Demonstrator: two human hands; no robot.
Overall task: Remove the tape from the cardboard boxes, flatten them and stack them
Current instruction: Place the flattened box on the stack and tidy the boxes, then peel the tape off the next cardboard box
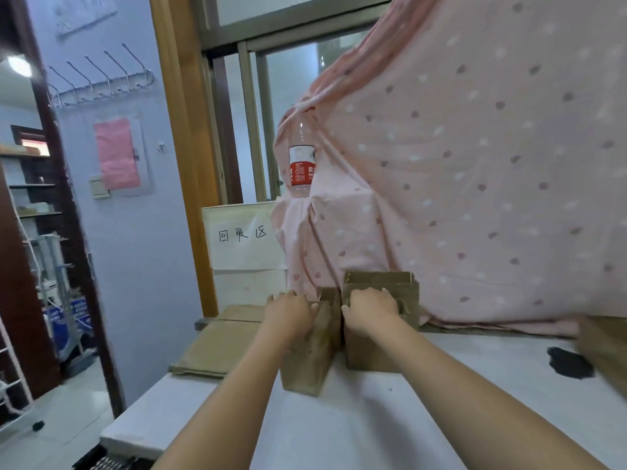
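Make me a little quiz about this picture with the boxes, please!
1. True or false: the left hand and the right hand are each on a different cardboard box.
2. What lies flat at the table's left edge? A) flattened cardboard B) a book C) a towel
3. Fill in: the bottle has a ____ label.

Key:
1. True: the left box and the right box stand side by side, one hand on each.
2. A, the flattened cardboard.
3. Red.
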